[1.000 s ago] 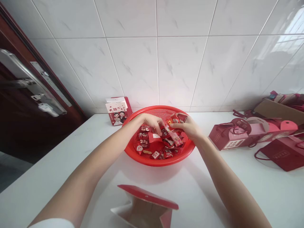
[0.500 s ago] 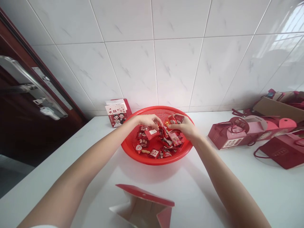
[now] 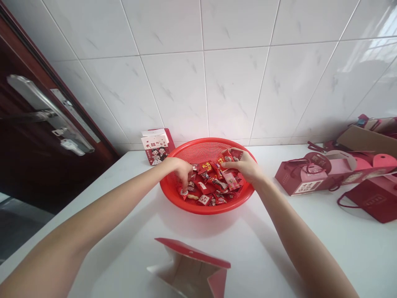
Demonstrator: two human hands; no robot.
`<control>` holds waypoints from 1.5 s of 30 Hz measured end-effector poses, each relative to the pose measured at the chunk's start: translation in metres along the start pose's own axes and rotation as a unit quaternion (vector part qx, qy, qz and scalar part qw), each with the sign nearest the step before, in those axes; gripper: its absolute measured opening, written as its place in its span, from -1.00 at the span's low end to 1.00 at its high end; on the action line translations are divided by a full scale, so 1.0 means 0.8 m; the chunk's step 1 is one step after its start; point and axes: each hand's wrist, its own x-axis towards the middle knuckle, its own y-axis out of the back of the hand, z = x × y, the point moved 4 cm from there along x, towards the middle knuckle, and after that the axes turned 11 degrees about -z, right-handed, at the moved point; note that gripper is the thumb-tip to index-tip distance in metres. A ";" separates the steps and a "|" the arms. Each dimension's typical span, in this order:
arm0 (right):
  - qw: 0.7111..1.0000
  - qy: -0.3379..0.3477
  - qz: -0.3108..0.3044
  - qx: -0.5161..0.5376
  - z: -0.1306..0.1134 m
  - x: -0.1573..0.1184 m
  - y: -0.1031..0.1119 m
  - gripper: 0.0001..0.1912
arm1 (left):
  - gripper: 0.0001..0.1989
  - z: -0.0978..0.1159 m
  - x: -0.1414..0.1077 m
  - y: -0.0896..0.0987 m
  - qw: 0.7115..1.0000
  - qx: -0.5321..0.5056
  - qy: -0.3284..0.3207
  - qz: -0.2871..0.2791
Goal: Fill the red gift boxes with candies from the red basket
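Observation:
A red plastic colander holds several red wrapped candies and a peanut in its shell. My left hand reaches into its left side, fingers pointing down and apart. One fingertip touches a red candy with a round white label; the other fingers are partly hidden. At the colander's right side, my right hand is closed around several wrapped candies, which stick out above the thumb. In front of the colander, near the bottom edge, stands an open red paper box with a pale inside.
A red and white box with a cartoon couple stands by the tiled wall at left. To the right are red gift boxes with cord handles and a cardboard carton. A dark door with keys is at far left.
My left hand has moved from the colander's middle to its left side and down onto a candy. My right hand stays on its candies. The view has shifted slightly.

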 end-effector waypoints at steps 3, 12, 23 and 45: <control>1.000 0.001 -0.004 -0.003 0.000 0.000 0.000 -0.52 | -0.52 0.019 -0.008 -0.012 0.998 0.059 0.025 -0.011; 1.000 0.005 -0.003 -0.010 -0.002 0.000 -0.002 -0.54 | -0.24 0.026 -0.005 -0.018 0.999 0.017 -0.043 0.025; 1.000 0.000 -0.009 -0.027 -0.004 -0.004 -0.003 -0.56 | -0.61 0.013 -0.005 0.011 0.920 -0.223 -0.274 0.169; 1.000 -0.012 -0.007 -0.010 -0.008 -0.007 -0.007 -0.60 | -0.60 0.019 -0.031 0.017 0.974 0.015 -0.130 0.187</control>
